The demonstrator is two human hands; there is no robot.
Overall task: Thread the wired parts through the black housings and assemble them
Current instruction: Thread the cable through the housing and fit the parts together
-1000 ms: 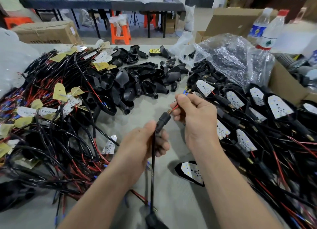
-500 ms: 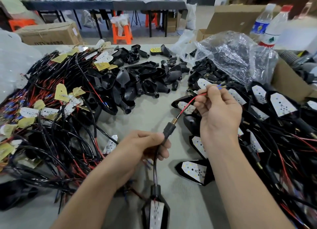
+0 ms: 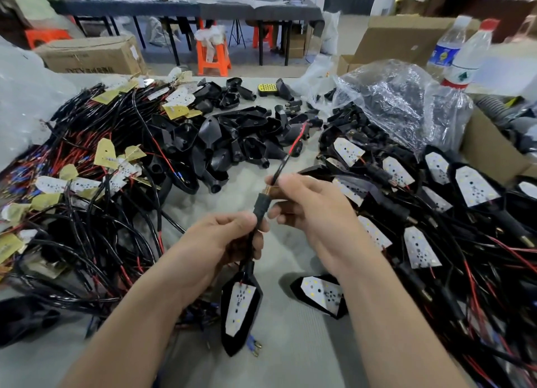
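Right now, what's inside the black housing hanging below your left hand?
A white dotted board fills the housing, with wires entering at its top; anything beneath that board is covered.

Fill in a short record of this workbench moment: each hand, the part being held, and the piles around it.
Left hand: grips the black stem at its lower part
Right hand: pinches the stem's brass end
Wires: red and black, emerging above the stem
Housing: hangs below, white board seated inside
Left pile: loose wired boards
Middle pile: empty black housings
Right pile: assembled units
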